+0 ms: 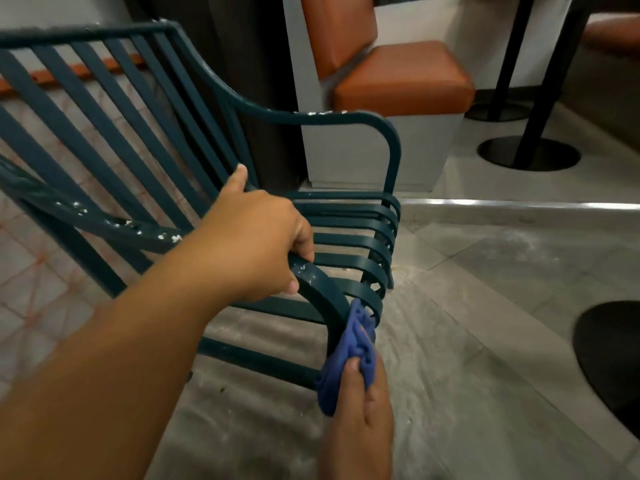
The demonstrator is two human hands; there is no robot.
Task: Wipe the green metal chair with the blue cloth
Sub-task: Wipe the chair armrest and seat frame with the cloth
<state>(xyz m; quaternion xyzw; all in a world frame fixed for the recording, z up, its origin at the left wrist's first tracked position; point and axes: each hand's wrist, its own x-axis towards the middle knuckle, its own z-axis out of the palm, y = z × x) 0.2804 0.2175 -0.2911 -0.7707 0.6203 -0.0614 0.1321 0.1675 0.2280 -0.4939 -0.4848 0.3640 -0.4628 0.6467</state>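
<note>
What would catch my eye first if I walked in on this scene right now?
The green metal chair fills the left and middle, its near armrest flecked with white chipped spots. The left hand grips that armrest, while the right hand at the bottom presses a bunched blue cloth against its front curve. Behind, at the top, the orange padded bench seat stands out.

Both hands [263,237] [363,410] clenched, arms outstretched.

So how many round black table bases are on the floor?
3. One far base sits beside the orange seat, a second base lies just nearer, and a third base is cut off at the right edge. Others may be out of view.
</note>
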